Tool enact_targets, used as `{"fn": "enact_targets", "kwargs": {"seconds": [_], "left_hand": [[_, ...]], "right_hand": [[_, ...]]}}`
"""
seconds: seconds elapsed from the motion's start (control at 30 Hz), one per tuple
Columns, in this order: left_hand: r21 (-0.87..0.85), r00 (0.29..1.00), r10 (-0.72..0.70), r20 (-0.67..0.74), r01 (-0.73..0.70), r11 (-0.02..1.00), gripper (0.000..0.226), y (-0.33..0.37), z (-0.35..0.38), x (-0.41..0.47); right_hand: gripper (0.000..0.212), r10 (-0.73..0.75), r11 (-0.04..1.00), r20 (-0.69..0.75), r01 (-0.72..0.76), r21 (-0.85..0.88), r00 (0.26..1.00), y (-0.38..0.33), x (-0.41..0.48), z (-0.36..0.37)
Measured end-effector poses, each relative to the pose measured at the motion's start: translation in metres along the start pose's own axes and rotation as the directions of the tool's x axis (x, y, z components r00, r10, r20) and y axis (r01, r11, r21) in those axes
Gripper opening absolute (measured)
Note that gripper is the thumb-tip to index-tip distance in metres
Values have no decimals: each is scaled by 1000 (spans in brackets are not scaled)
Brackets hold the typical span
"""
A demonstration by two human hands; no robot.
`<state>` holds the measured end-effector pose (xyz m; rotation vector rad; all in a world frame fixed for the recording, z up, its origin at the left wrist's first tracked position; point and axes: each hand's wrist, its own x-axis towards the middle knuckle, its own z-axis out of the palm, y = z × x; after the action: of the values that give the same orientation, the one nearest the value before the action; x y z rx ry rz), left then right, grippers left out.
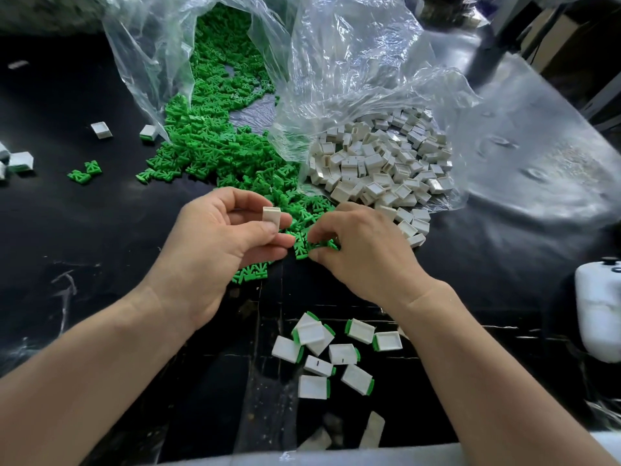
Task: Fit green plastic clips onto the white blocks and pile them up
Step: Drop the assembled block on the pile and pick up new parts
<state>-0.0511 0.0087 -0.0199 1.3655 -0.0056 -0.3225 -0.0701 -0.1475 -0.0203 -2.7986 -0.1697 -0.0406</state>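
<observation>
The left hand (218, 243) pinches a single white block (271, 217) between thumb and forefinger, its open end turned up, with the other fingers curled beneath it. Just beside it, the right hand (363, 253) reaches palm down into the near edge of the green clips (228, 146), its thumb and forefinger closed on a green clip (323, 245) there. The clips spill in a long heap out of a clear bag (141, 45) that lies open on the dark worktop (67, 230). A second clear bag (369, 62) to the right of it holds the white blocks (379, 163), some of which have tumbled out onto the worktop near the right hand. The two heaps touch where they meet, just beyond the hands. Nearer the person, between the forearms, lie the finished pieces (332, 354), white blocks each with a green edge showing, loosely scattered with a few overlapping. At the far left, a few more blocks (100, 129) and two stray clips (84, 171) sit well apart from the heaps. A white container (601, 311) stands at the right edge.
</observation>
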Motion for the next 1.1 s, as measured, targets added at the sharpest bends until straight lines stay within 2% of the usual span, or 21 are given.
{"fn": "enact_targets", "kwargs": {"seconds": [0.17,0.33,0.47,0.57,0.63,0.67,0.73,0.77,0.9,1.0,1.1], "left_hand": [[-13,999,-1,32,1,1000,16,1,-1,-1],[4,1000,-5,25,5,1000,15,0,1,0],[23,999,-12,32,11,1000,15,-2,1,0],[32,999,-8,48,7,999,13,-2,1,-1],[24,998,-4,58,3,1000,11,0,2,-1],[21,998,-4,66,3,1000,10,0,2,-2],[21,997,-6,79,4,1000,11,1,3,-4],[26,997,-7,82,4,1000,15,1,3,-4],[62,996,-12,87,7,998,21,3,4,-6],[65,997,-5,80,0,998,20,3,4,-6],[67,997,-2,80,-4,998,19,4,3,-6]], "right_hand": [[12,14,999,41,-12,-38,999,-1,2,0],[20,10,999,83,-5,-51,997,-2,2,0],[10,-5,999,84,8,-37,996,0,2,0],[17,-32,999,52,32,-12,998,1,1,1],[12,-20,996,-15,22,89,1000,2,1,1],[13,13,980,-57,-2,200,998,2,1,-1],[9,82,886,-110,-22,463,991,3,1,-7],[12,94,846,-128,-11,533,987,3,0,-10],[25,59,733,-110,32,680,992,0,-1,-12],[28,7,739,-126,80,669,992,-2,-2,-11],[20,4,734,-111,72,675,994,-1,-2,-11]]}}
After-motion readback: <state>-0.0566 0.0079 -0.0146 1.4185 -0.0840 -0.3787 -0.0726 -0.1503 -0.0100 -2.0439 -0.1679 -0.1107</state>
